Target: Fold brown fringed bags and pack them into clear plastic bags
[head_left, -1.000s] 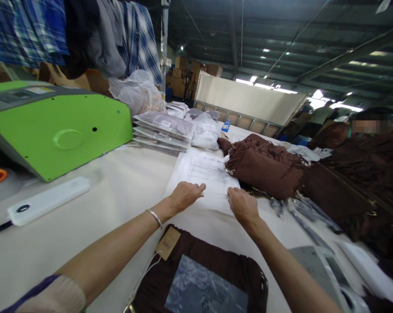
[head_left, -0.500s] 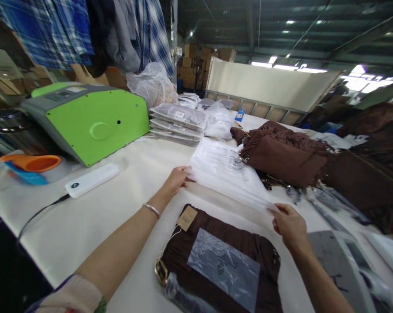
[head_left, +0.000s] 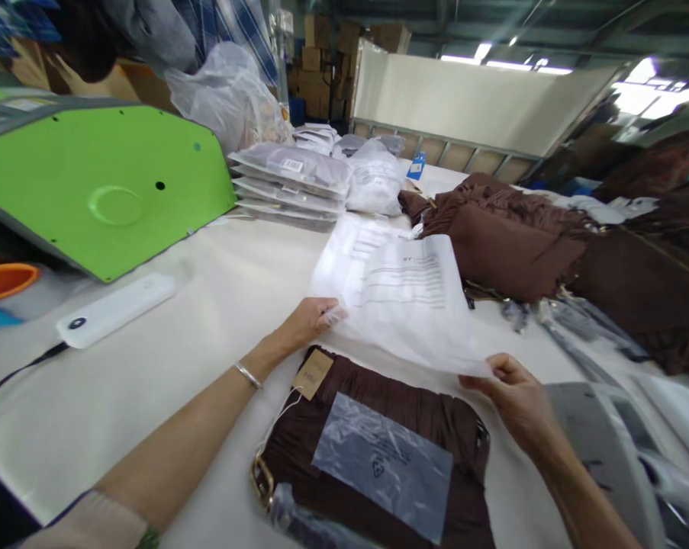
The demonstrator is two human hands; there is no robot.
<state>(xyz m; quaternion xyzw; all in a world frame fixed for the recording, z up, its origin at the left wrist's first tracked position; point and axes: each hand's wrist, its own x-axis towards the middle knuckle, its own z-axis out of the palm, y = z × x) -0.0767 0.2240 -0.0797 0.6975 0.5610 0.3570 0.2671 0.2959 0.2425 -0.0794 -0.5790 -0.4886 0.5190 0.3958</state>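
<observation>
A translucent white plastic bag with printed text [head_left: 413, 297] is stretched between my two hands. My left hand [head_left: 313, 319] pinches its near left corner, and my right hand [head_left: 513, 385] grips the near right corner. Just below the bag lies a dark brown gathered handbag [head_left: 424, 412] on the white table. On top of the handbag is a clear plastic packet with printing [head_left: 384, 465]. A tan paper tag [head_left: 313, 374] hangs by a string at its upper left, above a gold-coloured ring [head_left: 261, 480].
At the left are a green machine [head_left: 104, 183] and a white device with a cable [head_left: 115, 309]. Packaged flat items [head_left: 292, 183] are stacked behind. Brown bags [head_left: 510, 244] lie at the right, near a grey device [head_left: 596, 457].
The view has shifted right and slightly downward. The bag's near edge is still held in both hands, and its printed upper layer now billows up and shows more of the text.
</observation>
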